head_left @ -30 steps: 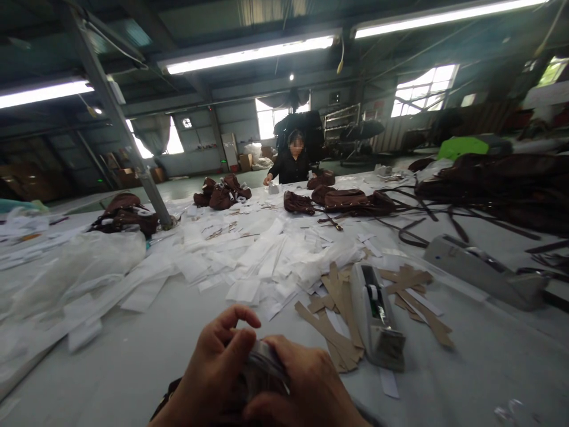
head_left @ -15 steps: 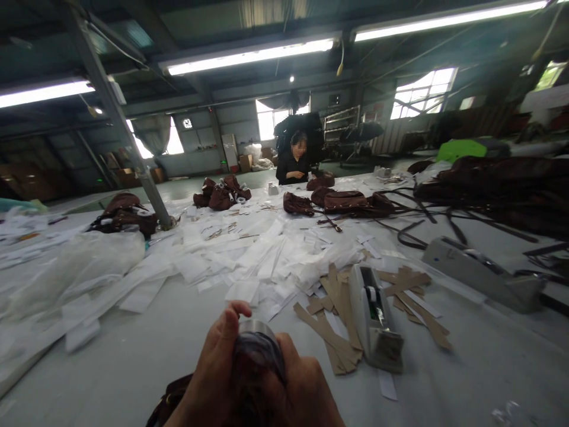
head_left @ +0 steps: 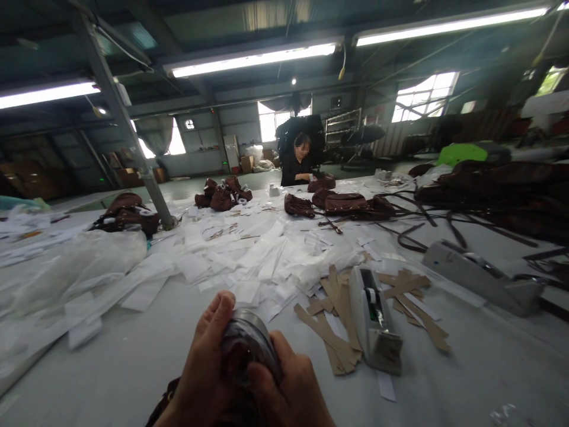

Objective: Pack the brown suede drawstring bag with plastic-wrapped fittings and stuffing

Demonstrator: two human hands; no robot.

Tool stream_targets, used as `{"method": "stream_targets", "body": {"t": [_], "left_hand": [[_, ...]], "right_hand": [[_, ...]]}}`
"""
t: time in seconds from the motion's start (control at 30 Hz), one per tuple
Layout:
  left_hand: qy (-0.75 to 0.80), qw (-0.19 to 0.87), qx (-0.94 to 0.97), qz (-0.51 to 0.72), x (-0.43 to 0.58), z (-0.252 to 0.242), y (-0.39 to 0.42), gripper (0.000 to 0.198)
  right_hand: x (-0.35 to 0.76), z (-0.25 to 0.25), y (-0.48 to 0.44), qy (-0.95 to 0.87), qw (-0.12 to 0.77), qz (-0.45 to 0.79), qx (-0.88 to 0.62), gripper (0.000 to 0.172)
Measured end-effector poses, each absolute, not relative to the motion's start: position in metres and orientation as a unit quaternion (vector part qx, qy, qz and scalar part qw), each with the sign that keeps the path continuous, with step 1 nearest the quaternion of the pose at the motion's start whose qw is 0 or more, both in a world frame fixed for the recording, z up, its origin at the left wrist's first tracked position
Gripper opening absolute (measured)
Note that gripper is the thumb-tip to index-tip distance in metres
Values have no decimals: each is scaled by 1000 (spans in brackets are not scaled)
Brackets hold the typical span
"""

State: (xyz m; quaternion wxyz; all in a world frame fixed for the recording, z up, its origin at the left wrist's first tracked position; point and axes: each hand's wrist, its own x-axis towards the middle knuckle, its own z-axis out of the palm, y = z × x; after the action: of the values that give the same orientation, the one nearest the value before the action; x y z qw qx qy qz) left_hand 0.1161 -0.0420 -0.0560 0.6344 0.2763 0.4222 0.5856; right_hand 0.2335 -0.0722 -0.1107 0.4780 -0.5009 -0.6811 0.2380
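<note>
At the bottom middle of the head view, my left hand [head_left: 202, 367] and my right hand [head_left: 293, 391] are both wrapped round a small dark brown piece with a shiny clear wrapping [head_left: 246, 344]. The left fingers curl over its left side and top. From the right, my right hand's thumb and fingers press on it. A dark brown strap or bag part [head_left: 164, 400] shows under my left wrist. Just right of my hands, a white tape dispenser [head_left: 373, 320] lies on the grey table [head_left: 466, 367] among brown card strips [head_left: 338, 338].
White paper strips [head_left: 258, 255] cover the table's middle, with clear plastic bags [head_left: 75, 267] at the left. Brown bags [head_left: 347, 201] and straps lie further back and right. A second dispenser [head_left: 480, 276] sits at the right. A person in black [head_left: 299, 163] works at the far side.
The wrapped piece has turned upward in my hands and shows more of its shiny top. My left fingers have shifted over it. The far person has drawn an arm back.
</note>
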Motion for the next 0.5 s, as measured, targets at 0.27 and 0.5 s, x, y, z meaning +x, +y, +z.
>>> {"method": "stream_targets", "body": {"t": [0.27, 0.5], "left_hand": [[369, 605, 546, 447, 95, -67, -32, 46], [444, 493, 596, 453, 93, -49, -43, 23]], "right_hand": [[238, -124, -68, -775, 328, 62, -536, 14], [242, -96, -72, -768, 388, 153, -487, 24]]}}
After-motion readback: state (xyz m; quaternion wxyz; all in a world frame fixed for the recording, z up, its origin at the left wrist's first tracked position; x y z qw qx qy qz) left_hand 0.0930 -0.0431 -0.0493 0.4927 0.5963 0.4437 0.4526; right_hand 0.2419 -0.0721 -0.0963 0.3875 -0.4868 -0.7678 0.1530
